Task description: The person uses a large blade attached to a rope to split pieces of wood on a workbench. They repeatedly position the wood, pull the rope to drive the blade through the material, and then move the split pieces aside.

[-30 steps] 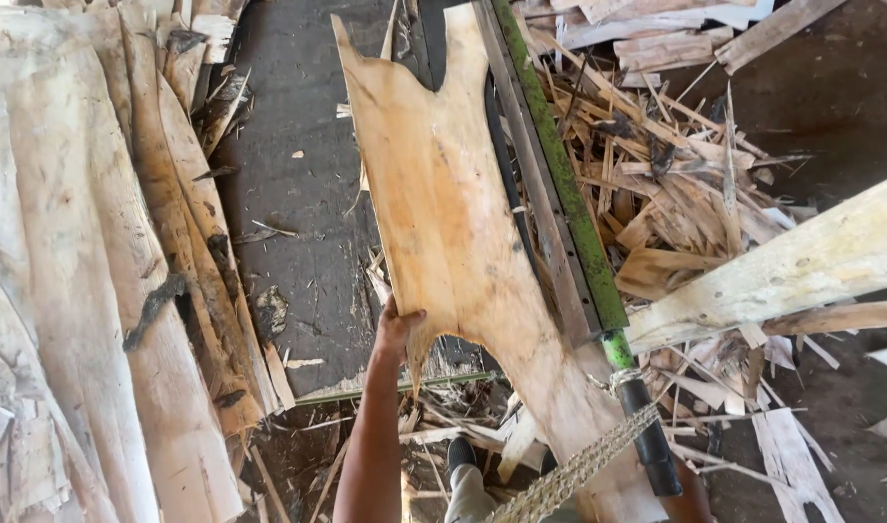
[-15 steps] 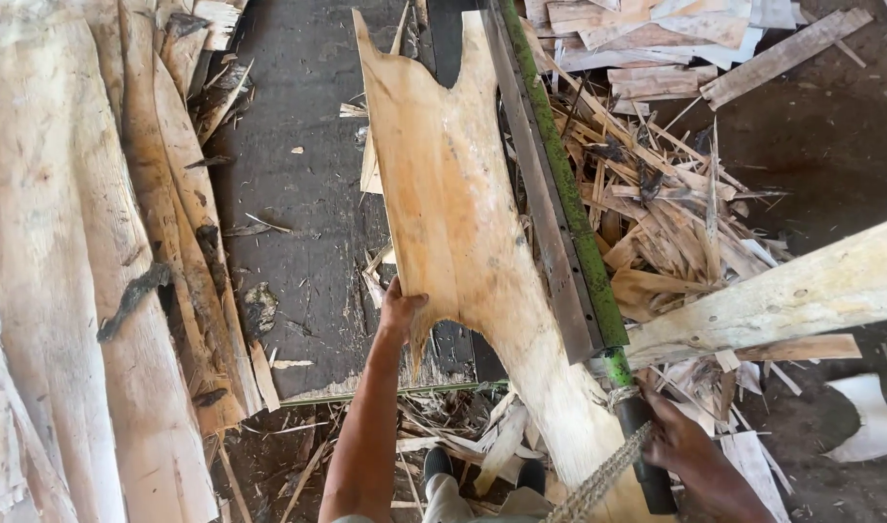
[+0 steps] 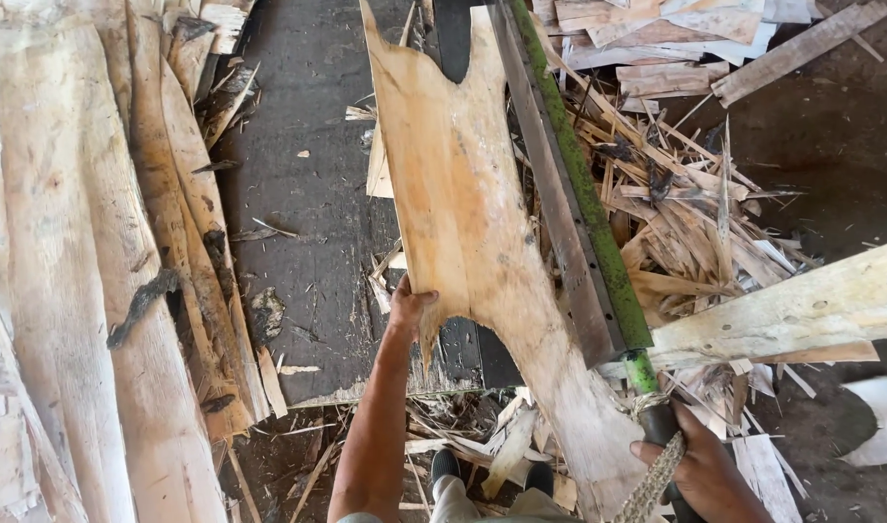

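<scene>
Pointing away, lengthwise: veneer sheet (image 3: 473, 194)

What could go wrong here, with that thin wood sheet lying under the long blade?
The left hand grips the ragged edge of the veneer sheet close to the long blade, so it might get splinters or a cut. The right hand holds the blade's handle. Scrap strips underfoot could trip.

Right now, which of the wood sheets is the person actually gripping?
The irregular pale veneer sheet lying by the long green-edged blade; the left hand grips its edge. The sheets stacked at far left lie untouched.
</scene>
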